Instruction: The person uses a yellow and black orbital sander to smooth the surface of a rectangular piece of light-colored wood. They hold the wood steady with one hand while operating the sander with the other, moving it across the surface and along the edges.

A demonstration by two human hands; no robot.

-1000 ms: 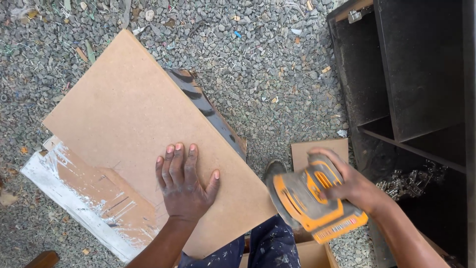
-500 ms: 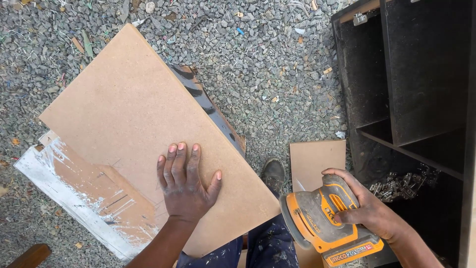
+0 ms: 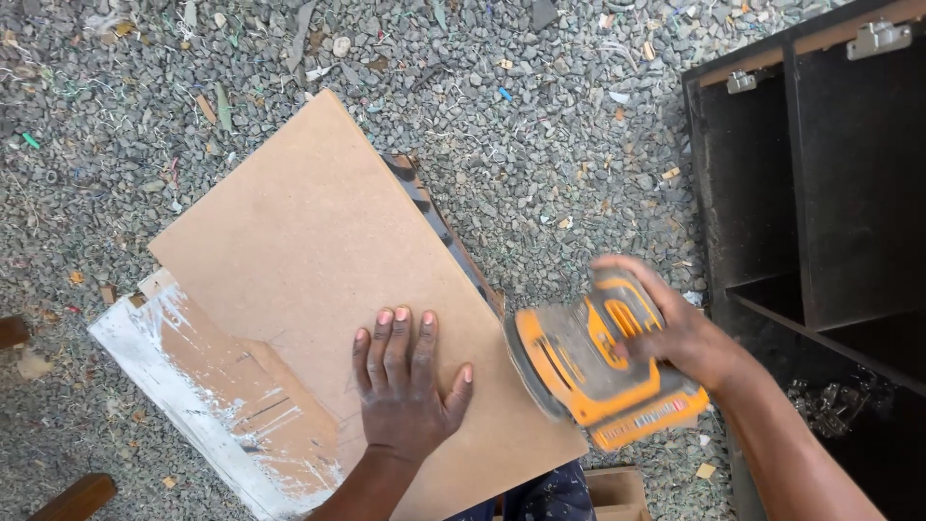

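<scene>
**Sander at the board's edge, steadying hand close by**

The left hand (image 3: 405, 391) lies flat on the brown board (image 3: 318, 280), fingers spread, holding nothing. At 3 o'clock from it, the right hand (image 3: 680, 333) has its fingers wrapped around the orange sander (image 3: 588, 371), tilted against the board's right edge. Tilted so, the pad could gouge the edge or skip toward the left thumb. The board overhangs a paint-smeared panel (image 3: 207, 396) at 9 o'clock and might pivot. Beyond lie gravel (image 3: 540, 145) and a dark cabinet (image 3: 830, 193).
</scene>
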